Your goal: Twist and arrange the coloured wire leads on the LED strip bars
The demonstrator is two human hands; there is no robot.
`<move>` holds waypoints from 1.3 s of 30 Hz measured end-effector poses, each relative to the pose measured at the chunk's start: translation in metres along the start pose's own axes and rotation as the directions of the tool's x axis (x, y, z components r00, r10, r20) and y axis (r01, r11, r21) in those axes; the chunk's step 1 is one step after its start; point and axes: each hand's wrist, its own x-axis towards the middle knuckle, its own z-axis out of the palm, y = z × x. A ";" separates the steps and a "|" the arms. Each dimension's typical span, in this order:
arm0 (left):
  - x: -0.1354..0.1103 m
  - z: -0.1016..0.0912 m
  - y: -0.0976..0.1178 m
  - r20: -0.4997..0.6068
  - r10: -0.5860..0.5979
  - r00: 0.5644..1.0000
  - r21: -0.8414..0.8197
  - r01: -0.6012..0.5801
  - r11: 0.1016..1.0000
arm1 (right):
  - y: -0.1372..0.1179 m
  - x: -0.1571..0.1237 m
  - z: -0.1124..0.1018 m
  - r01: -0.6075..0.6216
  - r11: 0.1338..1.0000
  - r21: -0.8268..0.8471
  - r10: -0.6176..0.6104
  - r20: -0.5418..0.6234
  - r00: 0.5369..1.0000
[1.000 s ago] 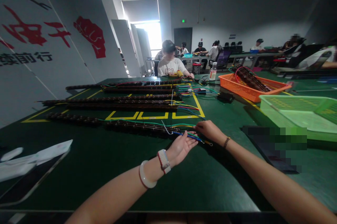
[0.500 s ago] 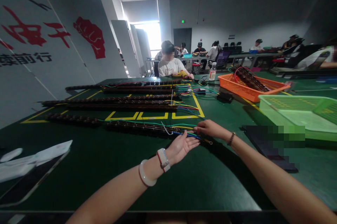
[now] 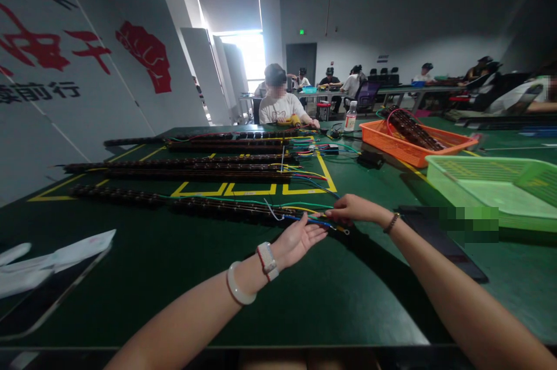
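Observation:
Coloured wires [image 3: 304,208] in yellow, green and blue leave the right end of the nearest long dark bundle [image 3: 217,206]. My left hand [image 3: 300,240] lies palm up just below them, its fingers stretched out and its thumb against the blue wire. From the right comes my right hand [image 3: 352,210], palm down, thumb and fingertips closed on a wire end that looks yellow. A ring terminal [image 3: 347,232] pokes out on the table, just below the right fingertips. A white cable tie [image 3: 272,210] stands up near the bundle's end.
More dark bundles [image 3: 195,173] lie behind on yellow-taped outlines. To the right are a black flat object [image 3: 439,242], a green basket [image 3: 439,181] and an orange basket [image 3: 383,142]. A bottle [image 3: 350,118] stands near a seated person [image 3: 281,106]. Papers [image 3: 82,248] lie left.
My right hand has shifted slightly right along the wires, its fingertips drawn a little away from the bundle. My left hand stays nearly in place beneath.

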 end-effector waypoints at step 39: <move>-0.007 0.004 0.003 0.041 0.016 0.999 0.142 -0.021 0.990 | -0.015 -0.008 -0.003 -0.032 0.917 -0.397 -0.062 -0.221 0.973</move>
